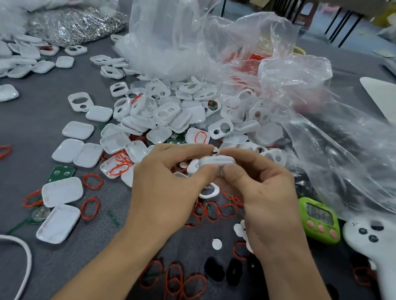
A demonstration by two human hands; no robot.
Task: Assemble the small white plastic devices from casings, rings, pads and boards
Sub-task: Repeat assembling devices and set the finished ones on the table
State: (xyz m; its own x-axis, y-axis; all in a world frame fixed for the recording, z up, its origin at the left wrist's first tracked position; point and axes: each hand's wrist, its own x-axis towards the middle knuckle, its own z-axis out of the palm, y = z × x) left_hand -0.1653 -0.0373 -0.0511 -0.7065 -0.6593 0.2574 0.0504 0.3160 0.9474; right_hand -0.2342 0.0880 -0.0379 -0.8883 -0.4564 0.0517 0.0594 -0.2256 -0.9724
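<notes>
Both hands meet at the middle of the grey table (22, 127). My left hand (165, 185) and my right hand (268, 197) together pinch one small white casing (215, 161), held edge-on between thumbs and fingertips. A heap of white casings (171, 117) lies just behind the hands, some solid, some with holes. Several red rings (184, 286) are scattered in front and to the left. Green boards (62, 172) lie at the left among solid casings. Small white round pads (216, 244) and black pads (214, 269) lie under my right wrist.
Crumpled clear plastic bags (320, 109) rise behind and to the right. A bag of metal clips (75, 25) sits at the far left. A green timer (319, 220) and a white controller (381, 264) lie at the right. A white cord (25, 251) loops at lower left.
</notes>
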